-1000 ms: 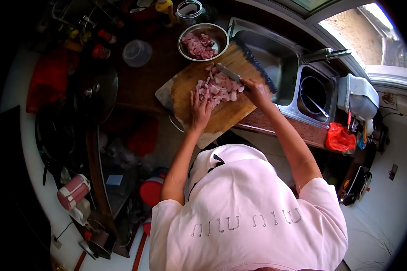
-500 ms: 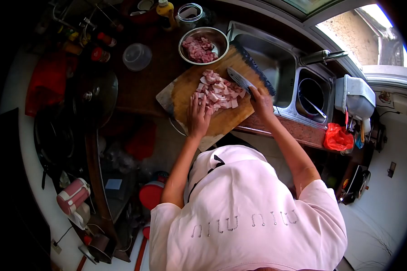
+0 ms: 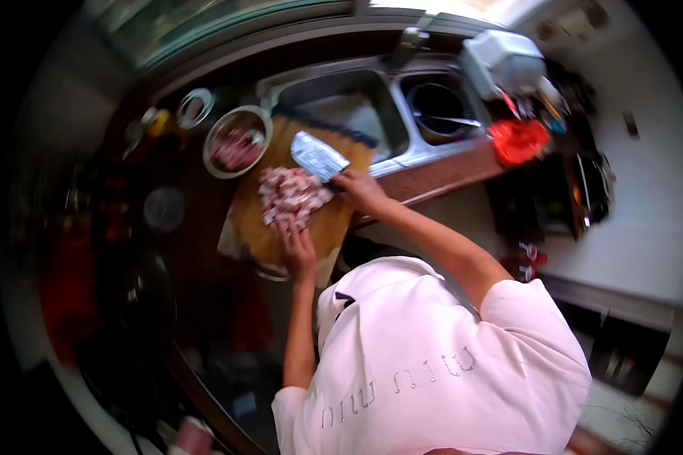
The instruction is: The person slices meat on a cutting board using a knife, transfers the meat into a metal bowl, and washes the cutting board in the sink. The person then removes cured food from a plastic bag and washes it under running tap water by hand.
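Note:
In my right hand is the handle of a kitchen knife. Its wide, shiny blade lies along the upper right side of a pile of cut pink-and-white meat pieces. The pile sits on a wooden cutting board. At the near edge of the meat rests my left hand, fingers stretched out and touching the pieces. A metal bowl with more meat in it stands beside the board's upper left side.
Behind the board is a double steel sink, with a dark pot in its right basin. A red plastic bag sits on the counter at right. A clear plastic container and a glass jar stand at left.
The view has swung round, so board and bowl appear further left. The knife blade has turned to show its broad face and is now against the meat. My left hand stays at the pile.

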`<state>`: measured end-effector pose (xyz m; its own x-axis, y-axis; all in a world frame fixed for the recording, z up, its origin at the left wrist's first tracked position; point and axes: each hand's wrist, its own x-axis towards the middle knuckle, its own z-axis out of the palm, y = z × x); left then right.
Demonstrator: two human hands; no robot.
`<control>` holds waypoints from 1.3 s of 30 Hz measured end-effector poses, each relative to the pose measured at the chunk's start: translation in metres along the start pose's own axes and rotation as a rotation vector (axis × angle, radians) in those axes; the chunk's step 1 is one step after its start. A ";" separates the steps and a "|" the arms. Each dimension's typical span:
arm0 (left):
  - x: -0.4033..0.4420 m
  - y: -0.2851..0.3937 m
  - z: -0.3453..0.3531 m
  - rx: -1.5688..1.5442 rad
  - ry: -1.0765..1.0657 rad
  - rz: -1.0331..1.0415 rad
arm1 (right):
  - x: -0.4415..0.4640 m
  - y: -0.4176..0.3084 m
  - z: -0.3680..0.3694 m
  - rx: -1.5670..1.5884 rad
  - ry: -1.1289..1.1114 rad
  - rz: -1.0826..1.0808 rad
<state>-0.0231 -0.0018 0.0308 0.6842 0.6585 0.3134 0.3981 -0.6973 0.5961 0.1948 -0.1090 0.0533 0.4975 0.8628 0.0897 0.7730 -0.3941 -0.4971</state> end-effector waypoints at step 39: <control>0.011 0.307 0.221 -0.032 -0.392 0.312 | -0.296 0.284 -0.210 0.269 0.672 0.648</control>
<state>0.2419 -0.2714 0.0539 0.9484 0.2595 0.1824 0.1230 -0.8310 0.5425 0.3501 -0.5425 0.0662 0.9807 0.1098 0.1617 0.1954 -0.5712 -0.7972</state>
